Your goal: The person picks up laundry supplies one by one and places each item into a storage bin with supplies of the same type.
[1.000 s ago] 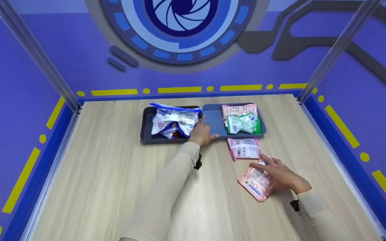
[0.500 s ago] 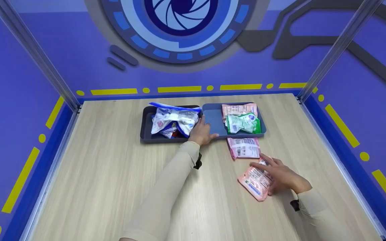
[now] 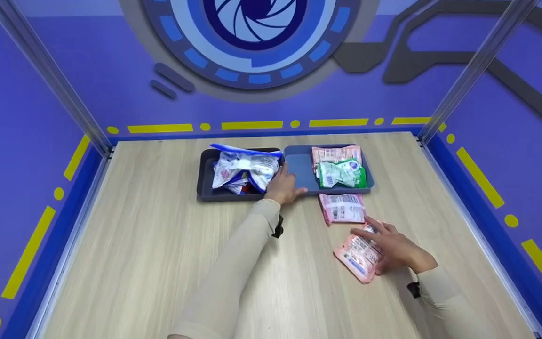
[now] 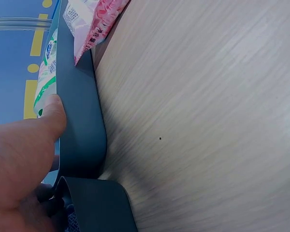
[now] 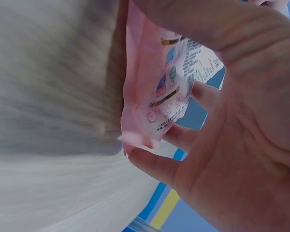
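In the head view my left hand (image 3: 281, 186) rests across the adjoining walls of the dark tray (image 3: 205, 181) and the blue-grey tray (image 3: 300, 172). Its thumb (image 4: 54, 113) lies along the blue-grey tray's rim in the left wrist view; the other fingers reach down at the dark tray, partly hidden. Lower right, my right hand (image 3: 395, 245) holds a flat pink plastic packet (image 3: 358, 258) lying on the table, thumb at one edge and fingertips (image 5: 140, 157) at another. A second pink packet (image 3: 344, 214) with a white band lies between this hand and the blue-grey tray.
Inside the dark tray sits a crumpled white-and-blue plastic bag (image 3: 233, 165). At the right end of the blue-grey tray, a green-and-white packet (image 3: 337, 175) overlaps a pink one (image 3: 334, 153). Blue panels (image 3: 87, 84) border the wooden table (image 3: 158, 245) behind and at both sides.
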`<control>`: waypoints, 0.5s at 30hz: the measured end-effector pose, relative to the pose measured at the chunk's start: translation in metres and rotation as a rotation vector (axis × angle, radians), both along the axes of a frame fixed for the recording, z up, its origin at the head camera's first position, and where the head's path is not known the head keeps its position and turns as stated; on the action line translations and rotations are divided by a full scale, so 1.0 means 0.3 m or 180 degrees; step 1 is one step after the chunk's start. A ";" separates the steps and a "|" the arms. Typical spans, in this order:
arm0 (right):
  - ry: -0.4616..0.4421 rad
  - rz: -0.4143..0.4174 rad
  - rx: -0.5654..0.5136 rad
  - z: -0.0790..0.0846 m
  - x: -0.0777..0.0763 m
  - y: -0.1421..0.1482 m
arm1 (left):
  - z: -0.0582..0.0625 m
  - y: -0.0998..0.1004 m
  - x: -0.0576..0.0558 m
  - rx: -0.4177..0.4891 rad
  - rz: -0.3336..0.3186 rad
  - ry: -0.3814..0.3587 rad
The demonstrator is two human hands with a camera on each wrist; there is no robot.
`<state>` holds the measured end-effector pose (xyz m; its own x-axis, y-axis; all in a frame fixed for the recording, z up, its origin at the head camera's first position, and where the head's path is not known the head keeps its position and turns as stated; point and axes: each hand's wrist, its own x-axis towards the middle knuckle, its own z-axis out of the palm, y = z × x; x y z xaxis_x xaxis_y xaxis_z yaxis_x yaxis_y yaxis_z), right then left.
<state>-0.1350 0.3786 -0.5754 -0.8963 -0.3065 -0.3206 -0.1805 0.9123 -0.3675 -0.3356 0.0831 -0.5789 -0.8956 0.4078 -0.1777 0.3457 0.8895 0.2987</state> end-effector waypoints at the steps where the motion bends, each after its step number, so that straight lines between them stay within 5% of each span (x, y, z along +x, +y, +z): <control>1: 0.0019 0.0003 0.0006 0.000 0.000 0.001 | 0.000 0.000 0.000 0.0000 0.0000 -0.0007; 15: 0.0237 -0.0022 0.0048 0.014 0.012 -0.002 | -0.007 0.001 -0.007 -0.0003 -0.0015 -0.0012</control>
<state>-0.1314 0.3779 -0.5711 -0.9199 -0.2957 -0.2574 -0.2004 0.9190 -0.3394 -0.3377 0.0833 -0.5809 -0.8930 0.4117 -0.1816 0.3487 0.8882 0.2991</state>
